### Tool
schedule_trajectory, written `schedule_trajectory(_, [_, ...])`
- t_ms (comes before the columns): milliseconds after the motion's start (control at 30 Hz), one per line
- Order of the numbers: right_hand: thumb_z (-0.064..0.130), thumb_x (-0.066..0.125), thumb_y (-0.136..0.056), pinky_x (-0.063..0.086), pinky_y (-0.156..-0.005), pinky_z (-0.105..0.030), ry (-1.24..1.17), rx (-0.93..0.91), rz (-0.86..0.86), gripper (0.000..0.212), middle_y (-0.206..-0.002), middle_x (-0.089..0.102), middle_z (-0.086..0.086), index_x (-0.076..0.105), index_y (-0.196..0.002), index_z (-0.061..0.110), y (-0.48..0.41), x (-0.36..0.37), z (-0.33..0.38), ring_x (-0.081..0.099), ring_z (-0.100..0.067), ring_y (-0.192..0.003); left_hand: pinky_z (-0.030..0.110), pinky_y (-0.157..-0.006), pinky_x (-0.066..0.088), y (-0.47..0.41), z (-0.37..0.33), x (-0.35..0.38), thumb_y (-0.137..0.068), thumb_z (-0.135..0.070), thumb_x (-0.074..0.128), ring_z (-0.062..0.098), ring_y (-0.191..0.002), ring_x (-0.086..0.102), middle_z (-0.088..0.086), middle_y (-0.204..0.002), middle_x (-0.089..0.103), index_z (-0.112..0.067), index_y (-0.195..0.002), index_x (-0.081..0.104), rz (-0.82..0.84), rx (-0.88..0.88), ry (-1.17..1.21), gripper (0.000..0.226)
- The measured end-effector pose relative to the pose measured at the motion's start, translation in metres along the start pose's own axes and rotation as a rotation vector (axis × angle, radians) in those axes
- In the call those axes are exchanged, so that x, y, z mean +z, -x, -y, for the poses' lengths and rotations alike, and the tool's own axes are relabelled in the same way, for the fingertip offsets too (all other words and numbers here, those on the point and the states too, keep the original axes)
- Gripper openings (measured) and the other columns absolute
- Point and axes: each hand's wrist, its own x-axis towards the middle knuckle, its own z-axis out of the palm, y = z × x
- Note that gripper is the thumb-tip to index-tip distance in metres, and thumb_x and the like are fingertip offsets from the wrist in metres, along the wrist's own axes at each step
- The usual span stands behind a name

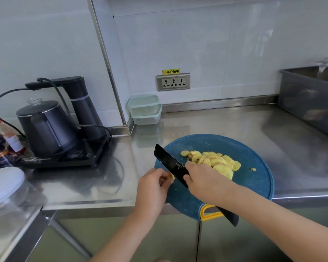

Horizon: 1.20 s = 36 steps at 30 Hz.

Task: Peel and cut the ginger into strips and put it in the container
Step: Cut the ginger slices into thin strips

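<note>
Pinching the last small ginger stub (172, 176) between thumb and fingertips, the left hand (153, 188) is holding it down at the left edge of the blue cutting board (254, 148). The right hand (203, 178) is gripping the black knife (169, 161) far forward, with the thumb on the near face of the blade and the fingers curling over its top, while the handle is running back under the wrist. The blade is lying flush against the stub, so the two hands are working close together with only the knife between them.

Just beyond the right hand, a heap of pale yellow slices (218, 163) is lying overlapped across the middle of the board, and one tiny scrap (253, 169) is sitting apart to the right. The flesh is showing clean and yellow for the most part, so peeling is looking finished, though a few rims are showing a browner tinge.

Judging by this, slicing into rounds is nearing its end. Nothing on the board is reading as strips yet, so stacking the rounds and cutting them lengthwise is what is remaining. The two stacked containers (145, 109) are standing lidded by the wall on the steel counter (216, 120), well apart from the board, and no ginger is showing clearly inside them, so opening one and filling it is also waiting to be done.
</note>
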Motion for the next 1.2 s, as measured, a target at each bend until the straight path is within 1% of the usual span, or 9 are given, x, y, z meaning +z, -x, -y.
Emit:
schedule_trajectory(167, [0.018, 0.029, -0.105, 0.037, -0.056, -0.024, 0.093, -0.064, 0.039, 0.018, -0.102, 0.051, -0.010, 0.043, -0.097, 0.010, 0.007, -0.004, 0.008, 0.048, -0.018, -0.076, 0.014, -0.064, 0.046, -0.001, 0.000, -0.001, -0.081, -0.009, 0.072, 0.004, -0.069, 0.058, -0.004, -0.079, 0.064, -0.012, -0.083, 0.070, 0.004, 0.018, -0.036, 0.004])
schedule_trajectory(300, [0.021, 0.031, -0.104, 0.031, -0.048, -0.019, 0.114, -0.059, 0.007, 0.019, -0.092, 0.052, -0.007, 0.045, -0.105, 0.007, 0.004, 0.005, 0.004, 0.049, -0.016, -0.070, 0.016, -0.066, 0.047, -0.002, -0.001, -0.001, -0.081, -0.011, 0.072, 0.005, -0.070, 0.059, -0.004, -0.080, 0.065, -0.013, -0.085, 0.071, 0.008, 0.016, -0.065, 0.005])
schedule_trajectory(433, [0.017, 0.038, -0.101, 0.029, -0.042, -0.021, 0.107, -0.027, -0.026, 0.013, -0.068, 0.044, 0.003, 0.042, -0.110, 0.009, -0.001, 0.018, 0.002, 0.040, -0.008, -0.050, 0.015, -0.065, 0.046, -0.003, -0.002, -0.002, -0.081, -0.012, 0.072, 0.004, -0.069, 0.059, -0.004, -0.079, 0.066, -0.013, -0.085, 0.072, 0.009, 0.009, -0.069, 0.004])
schedule_trajectory(600, [0.013, 0.038, -0.097, 0.026, -0.044, -0.024, 0.145, -0.017, -0.025, 0.012, -0.069, 0.033, 0.000, 0.041, -0.108, 0.013, 0.001, 0.026, 0.006, 0.031, -0.009, -0.052, 0.012, -0.064, 0.046, -0.002, 0.000, -0.001, -0.080, -0.012, 0.073, 0.004, -0.068, 0.059, -0.005, -0.079, 0.066, -0.012, -0.083, 0.072, -0.009, 0.014, -0.074, 0.003])
schedule_trajectory(800, [0.011, 0.044, -0.095, 0.026, -0.043, -0.021, 0.123, -0.013, 0.085, 0.009, -0.073, 0.038, 0.002, 0.039, -0.102, 0.010, -0.008, 0.027, 0.001, 0.038, -0.008, -0.052, 0.012, -0.064, 0.046, -0.001, 0.002, 0.000, -0.080, -0.010, 0.073, -0.002, -0.066, 0.059, -0.008, -0.077, 0.065, -0.013, -0.083, 0.074, -0.034, 0.055, -0.062, 0.005])
schedule_trajectory(867, [0.011, 0.044, -0.095, 0.028, -0.044, -0.022, 0.096, -0.001, 0.091, 0.010, -0.069, 0.040, 0.002, 0.035, -0.098, 0.011, -0.009, 0.026, 0.001, 0.040, -0.009, -0.053, 0.015, -0.065, 0.047, -0.001, 0.004, 0.000, -0.079, -0.008, 0.073, 0.000, -0.066, 0.059, -0.007, -0.076, 0.065, -0.013, -0.082, 0.074, -0.038, 0.069, -0.067, 0.005])
schedule_trajectory(1000, [0.011, 0.043, -0.094, 0.028, -0.043, -0.023, 0.126, 0.001, 0.069, 0.018, -0.067, 0.038, 0.001, 0.037, -0.111, 0.009, -0.013, 0.022, 0.009, 0.038, -0.009, -0.054, 0.024, -0.065, 0.050, -0.001, 0.005, 0.002, -0.080, -0.009, 0.073, 0.011, -0.069, 0.062, -0.001, -0.079, 0.066, -0.011, -0.082, 0.073, -0.036, 0.107, -0.125, 0.003])
schedule_trajectory(1067, [0.012, 0.042, -0.095, 0.028, -0.043, -0.023, 0.133, -0.015, 0.065, 0.010, -0.066, 0.038, 0.001, 0.035, -0.102, 0.010, -0.016, 0.022, 0.013, 0.038, -0.009, -0.054, 0.025, -0.065, 0.050, 0.000, 0.006, 0.002, -0.081, -0.010, 0.072, 0.014, -0.069, 0.062, 0.000, -0.079, 0.066, -0.010, -0.083, 0.073, -0.044, 0.138, -0.153, 0.002])
schedule_trajectory(1200, [0.014, 0.039, -0.098, 0.026, -0.045, -0.020, 0.081, 0.013, 0.097, 0.004, -0.069, 0.032, 0.001, 0.038, -0.101, 0.011, -0.021, 0.021, 0.010, 0.035, -0.008, -0.054, 0.009, -0.067, 0.042, 0.004, 0.007, 0.003, -0.081, -0.007, 0.071, 0.007, -0.069, 0.057, -0.004, -0.079, 0.064, -0.011, -0.086, 0.072, -0.047, 0.209, -0.190, 0.007])
